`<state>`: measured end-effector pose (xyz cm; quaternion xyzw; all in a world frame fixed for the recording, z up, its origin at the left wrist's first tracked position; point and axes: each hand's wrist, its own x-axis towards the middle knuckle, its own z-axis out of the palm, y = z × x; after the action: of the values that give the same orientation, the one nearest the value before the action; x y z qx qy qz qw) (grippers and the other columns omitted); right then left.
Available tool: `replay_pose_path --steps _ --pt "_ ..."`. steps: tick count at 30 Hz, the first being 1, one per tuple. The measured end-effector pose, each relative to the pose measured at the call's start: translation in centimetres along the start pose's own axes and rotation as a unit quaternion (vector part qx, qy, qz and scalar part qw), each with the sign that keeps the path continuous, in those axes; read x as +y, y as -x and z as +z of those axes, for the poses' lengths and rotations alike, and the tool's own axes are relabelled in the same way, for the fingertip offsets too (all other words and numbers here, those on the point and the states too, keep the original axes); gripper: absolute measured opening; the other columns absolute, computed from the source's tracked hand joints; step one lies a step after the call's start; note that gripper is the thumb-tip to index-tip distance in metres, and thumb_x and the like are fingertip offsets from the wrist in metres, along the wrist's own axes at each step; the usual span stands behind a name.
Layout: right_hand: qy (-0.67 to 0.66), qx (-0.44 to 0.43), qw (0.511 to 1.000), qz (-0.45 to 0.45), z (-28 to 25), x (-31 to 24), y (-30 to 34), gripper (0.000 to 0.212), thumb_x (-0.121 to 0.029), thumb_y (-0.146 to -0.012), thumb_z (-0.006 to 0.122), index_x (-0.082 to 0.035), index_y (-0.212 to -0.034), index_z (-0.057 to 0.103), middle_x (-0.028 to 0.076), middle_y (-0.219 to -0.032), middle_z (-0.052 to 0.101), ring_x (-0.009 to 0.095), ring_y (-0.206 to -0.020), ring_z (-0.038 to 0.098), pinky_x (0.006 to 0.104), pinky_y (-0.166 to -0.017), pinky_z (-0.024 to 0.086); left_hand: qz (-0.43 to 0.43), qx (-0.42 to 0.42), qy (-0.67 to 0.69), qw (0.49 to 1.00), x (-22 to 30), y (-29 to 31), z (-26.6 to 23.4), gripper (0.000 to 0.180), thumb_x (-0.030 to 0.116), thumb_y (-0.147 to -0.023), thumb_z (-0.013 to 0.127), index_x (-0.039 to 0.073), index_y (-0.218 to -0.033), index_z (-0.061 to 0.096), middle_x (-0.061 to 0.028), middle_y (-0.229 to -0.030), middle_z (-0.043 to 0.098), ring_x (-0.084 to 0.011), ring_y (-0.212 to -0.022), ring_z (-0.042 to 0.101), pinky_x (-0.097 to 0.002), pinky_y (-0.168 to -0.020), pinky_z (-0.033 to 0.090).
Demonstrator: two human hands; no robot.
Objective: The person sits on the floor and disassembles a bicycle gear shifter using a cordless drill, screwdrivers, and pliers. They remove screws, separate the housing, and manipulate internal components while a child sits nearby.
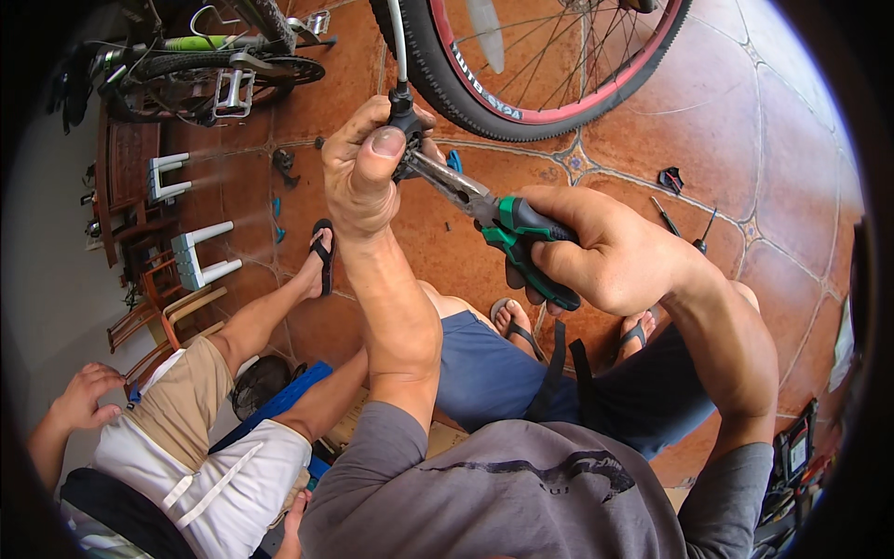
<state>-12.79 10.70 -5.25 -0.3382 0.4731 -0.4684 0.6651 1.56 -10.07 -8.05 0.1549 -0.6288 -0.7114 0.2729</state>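
My left hand [365, 186] is closed around a small black bicycle part [402, 110], its thumb pressed along the near side. A pale cable housing [399, 47] runs upward out of that part. My right hand [610, 247] grips long-nose pliers [512, 224] with green and black handles. The jaws of the pliers reach left to the black part, just beside my left thumb. Whether they pinch anything there is too small to tell. Just beyond my hands stands a bicycle wheel [447, 98] with a black knobbly tyre and red rim.
Screwdrivers [700, 244] and a small black piece [670, 180] lie on the tiled floor [652, 121] at the right. Another bicycle [233, 84] is at the far left, near white stool legs [200, 256]. Another person [186, 438] sits close on my left. Tools [796, 456] lie at the lower right.
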Motion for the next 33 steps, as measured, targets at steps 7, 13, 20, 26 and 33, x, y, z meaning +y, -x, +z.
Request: replay_pose_path --steps 7,13,20,26,33 --pt "0.067 0.028 0.997 -0.030 0.2 0.3 -0.1 0.026 -0.006 -0.079 0.047 0.002 -0.102 0.055 0.016 -0.073 0.060 0.026 -0.069 0.063 0.0384 -0.064 0.050 -0.003 -0.013 -0.010 1.000 0.2 0.1 0.1 0.041 0.030 -0.080 0.069 -0.008 -0.093 0.063 -0.0148 -0.087 0.062 -0.0212 -0.062 0.063 -0.0327 -0.057 0.056" --pt "0.171 0.063 0.981 -0.071 0.3 0.7 -0.2 0.030 0.001 -0.077 0.044 0.003 -0.106 0.054 0.013 -0.077 0.061 0.025 -0.071 0.061 0.0360 -0.066 0.049 0.010 -0.017 0.000 1.000 0.0 0.0 0.0 0.031 0.021 -0.081 0.070 -0.007 -0.094 0.065 -0.0131 -0.087 0.063 -0.0182 -0.066 0.063 -0.0303 -0.059 0.056" --pt "0.274 0.129 0.947 -0.106 0.5 0.8 -0.3 0.026 0.001 -0.078 0.047 0.003 -0.103 0.053 0.017 -0.072 0.060 0.033 -0.069 0.061 0.0397 -0.065 0.048 0.023 0.010 -0.038 0.999 -0.4 0.2 -0.2 0.032 0.023 -0.083 0.069 -0.005 -0.098 0.065 -0.0146 -0.090 0.064 -0.0189 -0.069 0.064 -0.0323 -0.061 0.056" --pt "0.107 0.050 0.991 -0.061 -0.8 0.7 -0.3 0.029 -0.007 -0.079 0.047 0.004 -0.104 0.057 0.021 -0.082 0.063 0.035 -0.078 0.063 0.0422 -0.074 0.049 0.006 0.033 0.124 0.992 -1.6 -0.1 -0.8 0.046 0.037 -0.085 0.061 -0.007 -0.098 0.062 -0.0206 -0.090 0.063 -0.0269 -0.066 0.064 -0.0365 -0.059 0.058" --pt "0.001 -0.068 0.998 0.018 -1.3 0.3 -0.4 0.018 -0.009 -0.084 0.045 0.001 -0.097 0.054 0.007 -0.070 0.058 0.016 -0.059 0.061 0.0311 -0.056 0.050 -0.032 -0.039 0.083 0.995 -1.1 -0.4 -0.2 0.061 0.057 -0.087 0.051 -0.002 -0.101 0.059 -0.0116 -0.093 0.056 -0.0238 -0.064 0.061 -0.0421 -0.063 0.050"
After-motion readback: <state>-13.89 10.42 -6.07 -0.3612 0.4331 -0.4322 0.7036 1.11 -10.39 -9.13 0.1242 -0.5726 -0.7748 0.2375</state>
